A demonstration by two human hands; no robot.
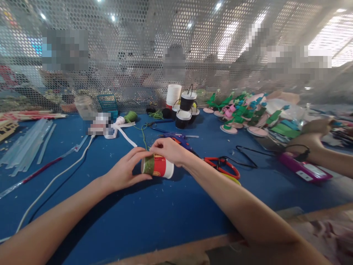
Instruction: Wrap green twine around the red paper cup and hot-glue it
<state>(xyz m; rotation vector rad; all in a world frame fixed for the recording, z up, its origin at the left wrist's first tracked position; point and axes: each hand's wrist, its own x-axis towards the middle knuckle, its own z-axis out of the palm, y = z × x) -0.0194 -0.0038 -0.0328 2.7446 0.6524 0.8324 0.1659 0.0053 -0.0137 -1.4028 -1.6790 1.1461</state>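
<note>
A red and white paper cup (164, 167) lies on its side above the blue table, with green yarn (149, 165) wound around its left end. My left hand (128, 167) is closed around that end, thumb below and fingers above. At the cup's upper side, my right hand (167, 149) pinches the strand of green yarn, though its fingertips partly hide the strand. The loose strand runs back from the cup toward the dark and green yarn at the rear. Just behind my right hand lies a blue glue gun (179, 140), partly covered.
Small black buckets (183, 119) and stacked white cups (174, 95) stand at the back. Scissors with orange handles (230, 167) lie right of my wrist. Farther right are a purple power strip (305, 167) and another person's arm (325, 145). Glue sticks (27, 147) and a white cord (59, 175) occupy the left.
</note>
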